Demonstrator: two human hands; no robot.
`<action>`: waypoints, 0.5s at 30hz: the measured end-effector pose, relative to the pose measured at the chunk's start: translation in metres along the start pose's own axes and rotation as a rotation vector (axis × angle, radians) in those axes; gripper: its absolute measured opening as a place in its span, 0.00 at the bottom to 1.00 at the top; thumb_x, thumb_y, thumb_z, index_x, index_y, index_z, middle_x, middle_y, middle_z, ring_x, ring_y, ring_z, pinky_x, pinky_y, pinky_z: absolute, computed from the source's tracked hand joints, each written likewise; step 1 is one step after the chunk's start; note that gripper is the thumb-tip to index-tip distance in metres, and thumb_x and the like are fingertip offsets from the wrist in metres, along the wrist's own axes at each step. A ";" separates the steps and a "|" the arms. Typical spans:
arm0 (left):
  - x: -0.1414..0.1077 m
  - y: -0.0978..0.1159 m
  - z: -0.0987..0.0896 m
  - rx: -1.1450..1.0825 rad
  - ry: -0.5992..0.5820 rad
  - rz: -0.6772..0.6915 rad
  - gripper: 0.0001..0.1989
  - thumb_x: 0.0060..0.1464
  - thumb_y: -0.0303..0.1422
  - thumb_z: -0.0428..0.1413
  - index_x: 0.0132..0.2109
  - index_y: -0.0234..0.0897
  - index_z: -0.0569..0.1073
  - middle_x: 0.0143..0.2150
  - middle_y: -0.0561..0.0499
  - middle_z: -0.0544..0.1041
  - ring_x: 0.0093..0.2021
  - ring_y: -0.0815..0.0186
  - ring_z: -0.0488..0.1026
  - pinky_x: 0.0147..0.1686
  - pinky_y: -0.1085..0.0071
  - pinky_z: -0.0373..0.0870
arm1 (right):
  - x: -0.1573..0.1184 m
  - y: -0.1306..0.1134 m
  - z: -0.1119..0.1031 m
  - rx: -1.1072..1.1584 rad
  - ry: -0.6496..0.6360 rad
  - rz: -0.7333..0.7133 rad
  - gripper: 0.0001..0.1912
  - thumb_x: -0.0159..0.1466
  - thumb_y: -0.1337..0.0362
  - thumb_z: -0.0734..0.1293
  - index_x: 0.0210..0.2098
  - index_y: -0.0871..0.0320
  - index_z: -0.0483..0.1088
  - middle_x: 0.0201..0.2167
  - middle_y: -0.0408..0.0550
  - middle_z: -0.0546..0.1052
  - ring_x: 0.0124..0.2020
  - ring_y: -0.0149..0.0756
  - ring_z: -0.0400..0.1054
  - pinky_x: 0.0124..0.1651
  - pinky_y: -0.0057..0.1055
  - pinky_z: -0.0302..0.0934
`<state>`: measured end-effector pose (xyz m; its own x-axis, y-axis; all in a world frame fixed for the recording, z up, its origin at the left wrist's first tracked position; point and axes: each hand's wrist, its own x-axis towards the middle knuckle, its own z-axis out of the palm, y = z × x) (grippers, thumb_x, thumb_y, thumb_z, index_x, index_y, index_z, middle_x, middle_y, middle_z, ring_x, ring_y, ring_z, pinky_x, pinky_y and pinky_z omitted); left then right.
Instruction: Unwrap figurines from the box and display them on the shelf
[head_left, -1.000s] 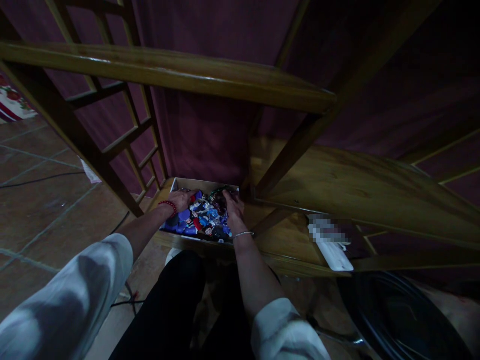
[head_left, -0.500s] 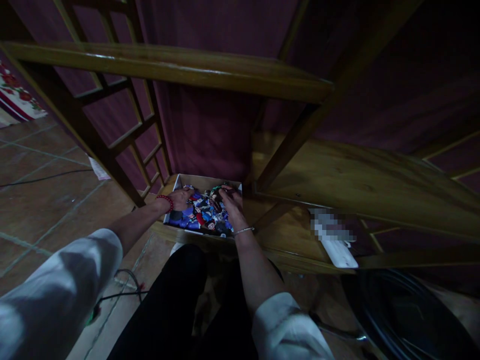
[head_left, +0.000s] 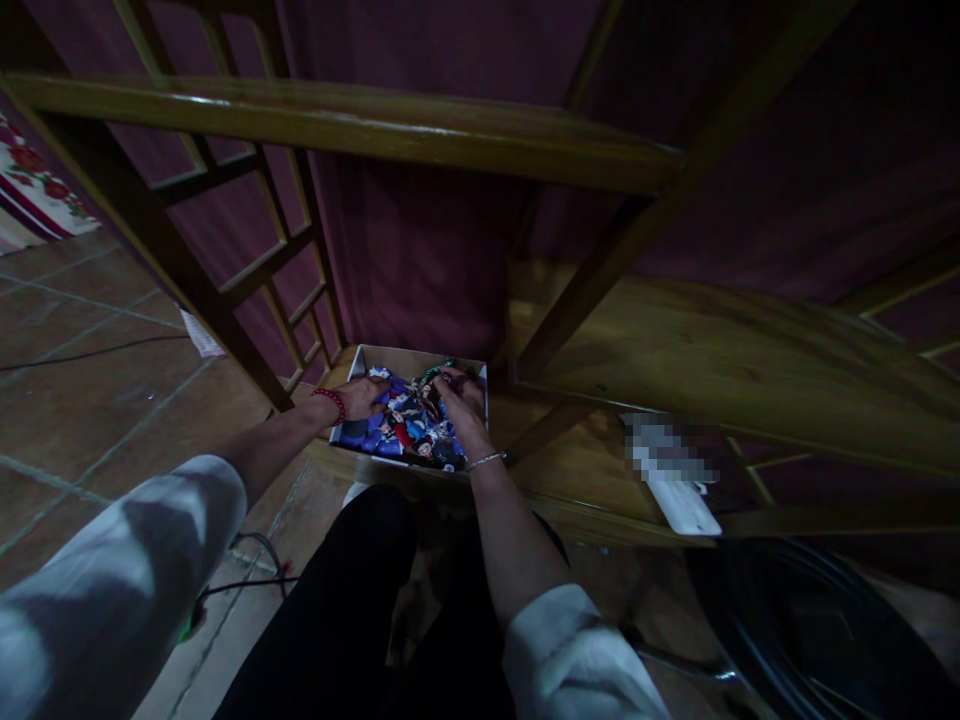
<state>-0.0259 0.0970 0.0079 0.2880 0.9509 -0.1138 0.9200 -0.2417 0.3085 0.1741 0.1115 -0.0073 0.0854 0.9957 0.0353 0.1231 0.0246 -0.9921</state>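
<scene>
In the rectangular white cardboard box (head_left: 411, 363), small blue-and-red trinkets (head_left: 403, 434) lie between the left hand (head_left: 365, 397) and right hand (head_left: 464, 408); whether the fingers pinch anything, I cannot tell.

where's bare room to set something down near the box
Bare wood shows on the lower shelf between the box and the white item. Inside the box is crowded: small colourful pieces, left hand, right hand.

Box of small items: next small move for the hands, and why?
I'd probably ease the right hand slightly toward the right wall of the box, to part the dark strands: they lie jumbled beside its fingers. The left hand is at the opposite side, near blue pieces. Grip is unclear.
</scene>
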 end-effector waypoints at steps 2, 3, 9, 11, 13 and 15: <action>0.003 -0.002 -0.001 0.050 -0.074 0.078 0.16 0.44 0.32 0.53 0.44 0.36 0.68 0.46 0.45 0.71 0.47 0.62 0.67 0.46 0.72 0.61 | -0.002 -0.004 -0.001 -0.039 0.002 -0.010 0.17 0.51 0.57 0.63 0.40 0.55 0.69 0.31 0.42 0.75 0.33 0.31 0.67 0.38 0.27 0.61; 0.005 -0.003 -0.002 0.070 -0.094 0.104 0.17 0.45 0.32 0.52 0.45 0.36 0.67 0.47 0.44 0.70 0.48 0.61 0.67 0.46 0.72 0.61 | -0.004 -0.008 -0.001 -0.061 0.001 -0.015 0.17 0.52 0.57 0.63 0.40 0.55 0.69 0.31 0.42 0.75 0.33 0.31 0.68 0.38 0.27 0.61; 0.007 -0.006 -0.007 0.142 -0.159 0.161 0.28 0.44 0.37 0.53 0.52 0.32 0.61 0.53 0.41 0.65 0.52 0.59 0.62 0.49 0.69 0.59 | -0.012 -0.022 -0.002 -0.181 -0.023 -0.081 0.15 0.52 0.59 0.63 0.38 0.53 0.70 0.31 0.41 0.75 0.33 0.31 0.68 0.39 0.27 0.61; 0.004 -0.002 -0.009 0.126 -0.196 0.153 0.30 0.43 0.40 0.53 0.54 0.31 0.60 0.54 0.40 0.64 0.54 0.58 0.61 0.51 0.68 0.57 | -0.012 -0.021 -0.002 -0.179 -0.032 -0.084 0.14 0.52 0.59 0.63 0.38 0.53 0.70 0.32 0.41 0.75 0.33 0.31 0.68 0.39 0.27 0.61; 0.001 0.004 -0.010 0.111 -0.225 0.104 0.35 0.43 0.46 0.52 0.56 0.32 0.58 0.57 0.39 0.60 0.56 0.56 0.58 0.52 0.67 0.55 | -0.011 -0.020 -0.002 -0.184 -0.037 -0.089 0.14 0.52 0.58 0.63 0.38 0.52 0.70 0.32 0.41 0.75 0.33 0.31 0.68 0.39 0.27 0.61; -0.004 0.012 -0.008 0.108 -0.240 0.030 0.41 0.41 0.52 0.51 0.59 0.34 0.54 0.60 0.39 0.55 0.58 0.54 0.54 0.53 0.64 0.53 | -0.011 -0.019 -0.002 -0.198 -0.043 -0.100 0.14 0.52 0.58 0.63 0.38 0.52 0.70 0.31 0.41 0.75 0.33 0.31 0.68 0.39 0.27 0.61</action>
<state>-0.0185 0.0915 0.0193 0.3583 0.8732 -0.3305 0.9295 -0.3003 0.2142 0.1731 0.1001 0.0113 0.0216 0.9922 0.1231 0.3207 0.1098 -0.9408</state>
